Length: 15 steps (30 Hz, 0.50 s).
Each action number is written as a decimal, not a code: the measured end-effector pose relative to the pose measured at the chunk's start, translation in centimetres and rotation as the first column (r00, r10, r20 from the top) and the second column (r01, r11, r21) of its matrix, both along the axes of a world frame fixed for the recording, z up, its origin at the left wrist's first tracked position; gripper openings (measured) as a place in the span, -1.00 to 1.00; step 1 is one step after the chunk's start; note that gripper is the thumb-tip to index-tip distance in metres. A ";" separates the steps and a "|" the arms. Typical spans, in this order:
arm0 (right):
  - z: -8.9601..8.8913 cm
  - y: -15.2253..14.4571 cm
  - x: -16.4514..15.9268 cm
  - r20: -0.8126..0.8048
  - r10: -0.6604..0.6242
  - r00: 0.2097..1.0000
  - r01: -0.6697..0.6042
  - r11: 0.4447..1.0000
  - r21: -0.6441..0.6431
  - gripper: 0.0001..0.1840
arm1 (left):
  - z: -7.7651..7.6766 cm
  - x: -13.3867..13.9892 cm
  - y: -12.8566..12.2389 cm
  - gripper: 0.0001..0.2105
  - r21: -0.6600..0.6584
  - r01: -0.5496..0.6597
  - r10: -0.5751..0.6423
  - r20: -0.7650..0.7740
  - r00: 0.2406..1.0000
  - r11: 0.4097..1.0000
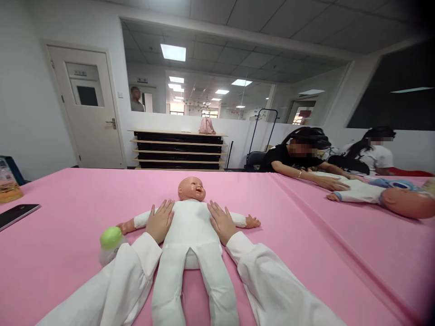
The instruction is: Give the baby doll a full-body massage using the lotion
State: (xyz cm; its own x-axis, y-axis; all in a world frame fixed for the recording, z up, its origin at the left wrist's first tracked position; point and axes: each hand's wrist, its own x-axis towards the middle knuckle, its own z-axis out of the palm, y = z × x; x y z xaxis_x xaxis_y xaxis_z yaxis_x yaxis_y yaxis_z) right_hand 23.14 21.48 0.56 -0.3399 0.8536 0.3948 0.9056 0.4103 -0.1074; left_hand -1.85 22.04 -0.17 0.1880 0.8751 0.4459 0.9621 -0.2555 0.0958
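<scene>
A baby doll (192, 226) with a white cloth body lies on its back, its head away from me and its arms spread wide. My left hand (161, 221) rests with outstretched fingers on the doll's side and upper arm at the left. On the opposite side my right hand (221, 220) lies flat in the same way, fingers extended over the doll's shoulder area. Neither hand grips anything. Beside my left forearm stands a baby bottle (110, 244) with a green cap, partly hidden by my sleeve.
Pink cloth (282, 253) covers the table. A phone (17, 215) and a bottle of amber liquid (9, 183) are at the left edge. At the right, a person in black (282, 158) handles another doll (365, 192). Stacked boards (178, 148) stand behind the table.
</scene>
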 end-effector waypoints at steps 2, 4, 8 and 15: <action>0.0 -0.1 0.1 0.005 0.019 1.000 -0.019 0.998 -0.060 -0.48 | -0.1 -0.3 0.1 -0.55 -0.059 0.024 -0.024 0.006 1.000 0.998; -0.1 0.0 0.5 0.016 -0.053 0.998 0.054 0.996 -0.072 -0.49 | -0.2 -0.7 0.1 -0.56 -0.061 -0.030 0.030 -0.002 1.000 0.998; -0.5 0.4 1.7 0.028 -0.358 0.933 0.357 0.934 0.024 -0.52 | -0.3 -1.0 0.0 -0.56 0.009 -0.283 0.283 -0.009 0.959 0.959; 0.1 0.2 1.0 0.009 -0.100 0.995 0.098 0.987 0.125 -0.43 | 0.2 -0.4 -0.1 -0.51 0.113 -0.089 0.092 -0.020 0.996 0.990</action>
State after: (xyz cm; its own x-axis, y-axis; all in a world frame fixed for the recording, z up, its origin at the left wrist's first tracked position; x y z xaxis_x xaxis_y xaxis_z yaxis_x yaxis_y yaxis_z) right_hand 24.11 21.67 0.67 -0.2628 0.8280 0.4952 0.9437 0.3275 -0.0467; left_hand -2.20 21.97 0.03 0.1222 0.8342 0.5378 0.9835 -0.1746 0.0475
